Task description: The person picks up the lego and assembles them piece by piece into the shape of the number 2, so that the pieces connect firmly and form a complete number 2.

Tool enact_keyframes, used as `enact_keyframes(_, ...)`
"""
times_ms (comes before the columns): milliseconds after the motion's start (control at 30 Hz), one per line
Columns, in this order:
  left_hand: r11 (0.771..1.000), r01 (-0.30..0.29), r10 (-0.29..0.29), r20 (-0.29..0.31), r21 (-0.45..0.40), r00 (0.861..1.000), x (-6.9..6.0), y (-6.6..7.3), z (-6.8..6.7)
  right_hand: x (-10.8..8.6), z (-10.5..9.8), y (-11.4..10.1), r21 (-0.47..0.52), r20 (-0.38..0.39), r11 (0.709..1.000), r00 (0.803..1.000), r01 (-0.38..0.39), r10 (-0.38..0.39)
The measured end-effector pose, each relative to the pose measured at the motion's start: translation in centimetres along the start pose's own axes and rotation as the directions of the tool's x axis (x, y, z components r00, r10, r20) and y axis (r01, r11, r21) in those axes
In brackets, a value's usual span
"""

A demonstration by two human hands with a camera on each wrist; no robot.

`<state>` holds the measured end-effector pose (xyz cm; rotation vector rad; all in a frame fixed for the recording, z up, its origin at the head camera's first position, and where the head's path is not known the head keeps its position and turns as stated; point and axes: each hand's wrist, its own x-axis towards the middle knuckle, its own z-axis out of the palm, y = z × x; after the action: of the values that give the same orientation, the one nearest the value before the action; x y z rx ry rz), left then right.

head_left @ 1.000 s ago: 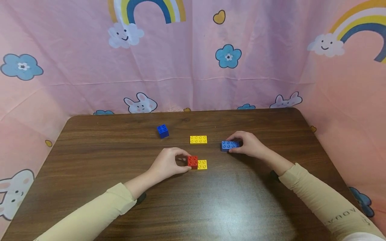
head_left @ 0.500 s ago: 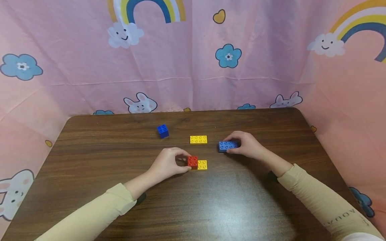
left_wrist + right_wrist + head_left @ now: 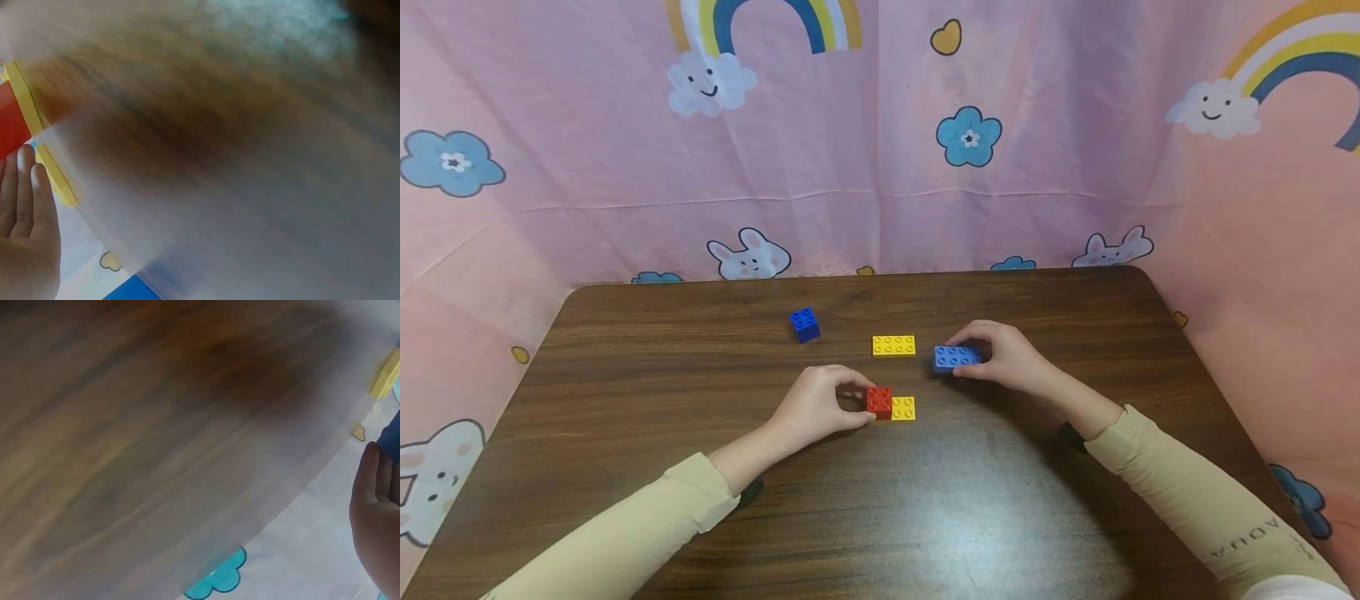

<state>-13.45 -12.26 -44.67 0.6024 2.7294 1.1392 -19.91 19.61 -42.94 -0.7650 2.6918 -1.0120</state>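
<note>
In the head view my left hand (image 3: 814,408) pinches a small red building brick (image 3: 879,402) between thumb and fingers. The red brick covers the left part of a flat yellow brick (image 3: 904,408), whose right studs show. Farther right, my right hand (image 3: 1009,358) grips a longer light-blue brick (image 3: 953,358) by its right end, fingers behind and thumb in front. The left wrist view catches the red brick (image 3: 11,119) above the yellow one at its left edge. Only a corner of the blue brick (image 3: 391,440) appears in the right wrist view.
Behind the hands, a second flat yellow brick (image 3: 893,346) lies on the brown wooden table (image 3: 865,517). A dark-blue square brick (image 3: 805,325) stands farther back on the left. A pink patterned curtain (image 3: 820,167) hangs beyond the table's back edge.
My right hand has moved left with the light-blue brick, toward the yellow bricks. The left hand and the red brick have stayed in place.
</note>
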Motion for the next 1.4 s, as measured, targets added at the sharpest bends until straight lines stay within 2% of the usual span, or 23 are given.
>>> enact_keyframes(267,1.0,0.014,-0.014,0.007,0.001,1.0,0.1,-0.1,0.1,0.3,0.6,-1.0,0.024,0.016,1.0,1.0,0.019,-0.02)
enact_keyframes(1133,1.0,-0.014,0.014,0.006,-0.025,1.0,0.1,-0.1,-0.1,0.7,1.6,-4.2,0.09,0.003,0.989,0.993,0.115,-0.116)
enact_keyframes(1400,0.999,-0.006,0.006,0.017,-0.042,1.0,0.1,-0.2,-0.2,0.6,1.9,-5.1,0.135,0.0,0.986,0.995,0.095,-0.096)
